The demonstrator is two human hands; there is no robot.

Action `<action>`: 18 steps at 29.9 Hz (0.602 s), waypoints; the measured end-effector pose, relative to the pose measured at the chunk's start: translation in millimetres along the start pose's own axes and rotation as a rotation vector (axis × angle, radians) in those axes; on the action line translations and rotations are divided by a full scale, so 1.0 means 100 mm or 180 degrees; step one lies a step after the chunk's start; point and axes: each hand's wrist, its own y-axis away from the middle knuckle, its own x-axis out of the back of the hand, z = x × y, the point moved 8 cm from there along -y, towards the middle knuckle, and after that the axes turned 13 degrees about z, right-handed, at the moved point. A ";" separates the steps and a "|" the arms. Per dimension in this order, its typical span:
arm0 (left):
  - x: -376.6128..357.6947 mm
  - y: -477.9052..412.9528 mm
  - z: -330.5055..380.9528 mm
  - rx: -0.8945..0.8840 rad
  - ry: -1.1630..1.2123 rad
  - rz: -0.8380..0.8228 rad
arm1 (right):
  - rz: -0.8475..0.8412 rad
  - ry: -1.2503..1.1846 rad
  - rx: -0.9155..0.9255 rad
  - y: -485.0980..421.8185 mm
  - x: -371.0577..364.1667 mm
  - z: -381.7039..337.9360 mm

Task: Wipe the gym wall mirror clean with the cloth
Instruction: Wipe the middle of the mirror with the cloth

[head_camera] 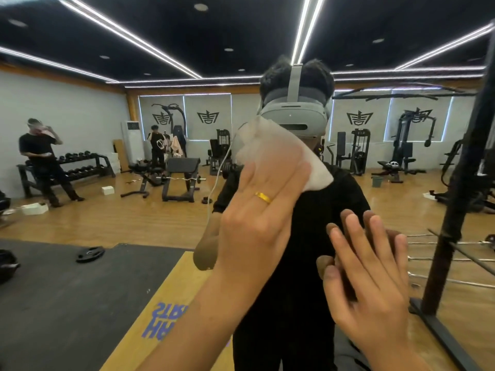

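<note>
Head camera view, facing a large gym wall mirror (80,135) that fills nearly the whole picture. The left hand (262,210) is raised to about face height and presses a white cloth (270,153) flat against the glass. Its fingers are straight and close together over the cloth, not curled round it, and a gold ring (263,197) shows on one finger. The cloth is crumpled and spreads up and to the right from under the fingers, covering part of the person's reflection.

The right hand (372,277) is lower and to the right, well apart from the cloth. It is open and holds nothing, with fingers spread and straight, their tips touching the glass (each fingertip meets its own darker reflection).

Reflected in the mirror are the person in a black top wearing a grey headset (293,116), a wooden floor with a dark mat (67,303), a weight bench (182,178), a dumbbell rack (72,167) and a loose weight plate (90,254). Another person in black (40,156) stands near the rack. White light strips cross the dark ceiling.
</note>
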 end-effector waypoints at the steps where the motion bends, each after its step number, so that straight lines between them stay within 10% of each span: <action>1: 0.07 0.00 -0.09 -0.0057 -0.0065 -0.0011 | 0.0000 0.0000 0.0004 -0.01 0.00 0.00; 8: 0.38 -0.09 -0.59 0.0585 -0.0018 0.0434 | 0.0032 0.0106 0.0072 0.01 -0.02 -0.04; 18: -0.15 -0.58 -0.10 -0.0261 0.0270 -0.0249 | 0.0211 0.0079 0.0106 -0.02 0.00 -0.07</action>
